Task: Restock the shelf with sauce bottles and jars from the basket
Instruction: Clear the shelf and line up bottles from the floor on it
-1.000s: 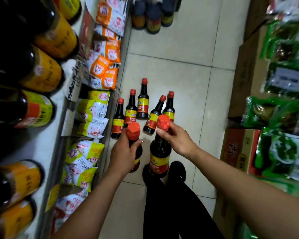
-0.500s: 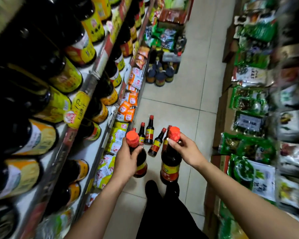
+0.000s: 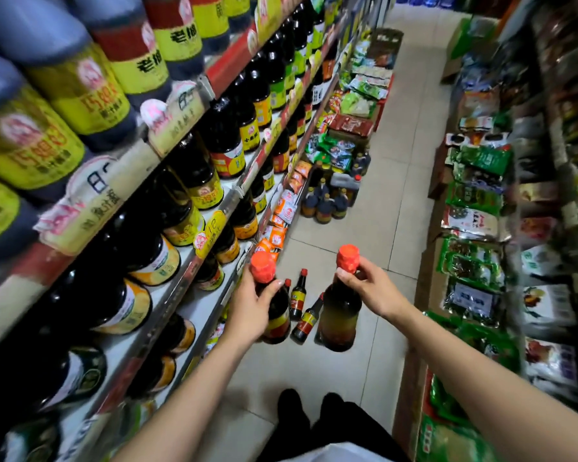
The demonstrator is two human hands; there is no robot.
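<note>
My left hand (image 3: 252,303) grips a dark sauce bottle (image 3: 276,315) with a red cap around its shoulder, close to the left shelf edge. My right hand (image 3: 369,290) holds a second, larger dark bottle (image 3: 339,316) by its neck just under the red cap; it hangs upright over the floor. Below them a few small sauce bottles (image 3: 297,296) with red caps stand and lean on the floor tiles. The shelf (image 3: 194,261) on the left carries rows of dark sauce bottles with yellow labels. No basket is visible.
A cluster of dark bottles and a jug (image 3: 331,198) stands on the floor farther down the aisle. Snack packets (image 3: 281,211) fill the lowest left shelf. Boxes and green packets (image 3: 474,261) line the right side. My legs and shoes (image 3: 311,415) are below.
Both hands have lifted their bottles up from the floor group. The view has tilted up from the floor to take in the shelves and the aisle.
</note>
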